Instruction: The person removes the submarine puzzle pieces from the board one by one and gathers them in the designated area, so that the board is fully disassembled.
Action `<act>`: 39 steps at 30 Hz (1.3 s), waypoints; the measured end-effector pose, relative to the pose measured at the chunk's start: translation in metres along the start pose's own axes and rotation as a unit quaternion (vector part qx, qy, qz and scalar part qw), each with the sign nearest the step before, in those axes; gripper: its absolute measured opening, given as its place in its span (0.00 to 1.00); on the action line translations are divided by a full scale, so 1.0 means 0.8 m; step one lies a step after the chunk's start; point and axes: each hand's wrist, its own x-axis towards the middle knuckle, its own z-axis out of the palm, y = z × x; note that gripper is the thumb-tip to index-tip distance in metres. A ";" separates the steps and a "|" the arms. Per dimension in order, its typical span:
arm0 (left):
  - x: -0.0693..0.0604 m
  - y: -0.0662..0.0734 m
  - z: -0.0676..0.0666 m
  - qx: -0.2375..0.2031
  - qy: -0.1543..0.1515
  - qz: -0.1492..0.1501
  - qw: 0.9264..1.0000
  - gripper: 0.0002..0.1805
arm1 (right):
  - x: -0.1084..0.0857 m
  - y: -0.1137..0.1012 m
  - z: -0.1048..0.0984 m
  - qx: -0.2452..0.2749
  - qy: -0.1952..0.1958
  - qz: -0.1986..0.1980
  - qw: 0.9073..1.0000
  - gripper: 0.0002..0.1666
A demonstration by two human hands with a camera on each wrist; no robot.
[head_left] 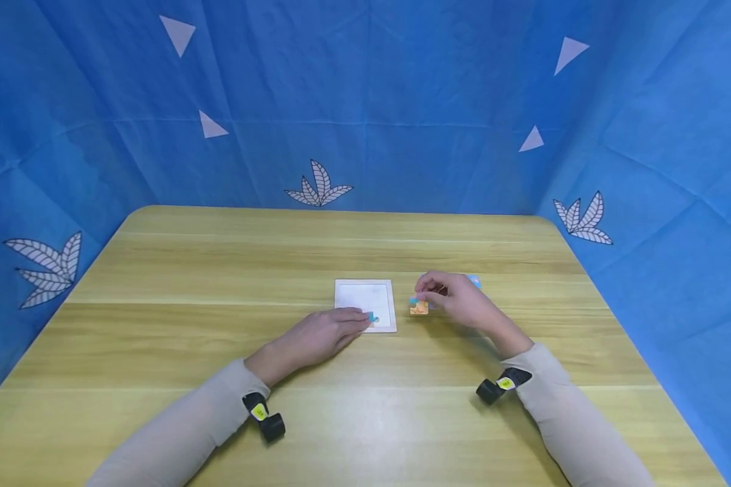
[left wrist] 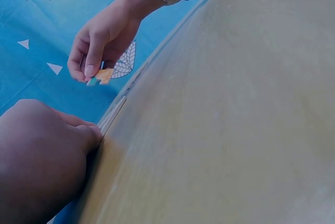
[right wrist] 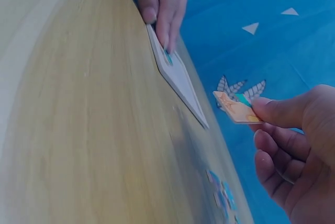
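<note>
My right hand [head_left: 458, 301] pinches a jigsaw puzzle piece [right wrist: 238, 110] between thumb and fingers, in the air just right of a white puzzle tray [head_left: 356, 295]. Orange with a starfish picture and a teal strip, the piece shows clearly in the right wrist view. On the tray's lower right part lies another small piece with teal on it [head_left: 371, 316], partly covered by the fingertips of my left hand [head_left: 317, 336]. Those fingers are fairly straight and press down there, while the thumb [right wrist: 149, 15] rests at the tray's near edge.
Several loose blue and purple puzzle pieces [right wrist: 222, 192] lie on the wooden table [head_left: 219, 270] beneath and behind my right hand, mostly hidden in the head view. A blue cloth [head_left: 365, 101] with white triangles and leaves hangs behind the table and along its sides.
</note>
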 end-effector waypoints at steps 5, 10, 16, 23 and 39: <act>0.001 0.000 0.000 0.005 -0.002 0.003 1.000 0.18 | -0.010 0.008 -0.014 -0.010 0.009 0.011 1.000 0.06; 0.003 -0.002 -0.002 0.002 0.010 0.011 1.000 0.18 | -0.022 0.020 -0.030 -0.011 0.019 0.032 0.999 0.06; 0.005 -0.002 -0.003 0.004 0.009 0.014 1.000 0.18 | -0.039 0.036 -0.045 -0.007 0.031 0.053 0.998 0.06; 0.005 -0.001 -0.004 -0.002 0.010 0.013 1.000 0.18 | -0.057 0.051 -0.058 -0.011 0.043 0.056 0.997 0.08; -0.002 -0.001 -0.001 -0.005 0.012 0.011 1.000 0.18 | -0.084 0.082 -0.074 -0.009 0.004 0.100 0.995 0.10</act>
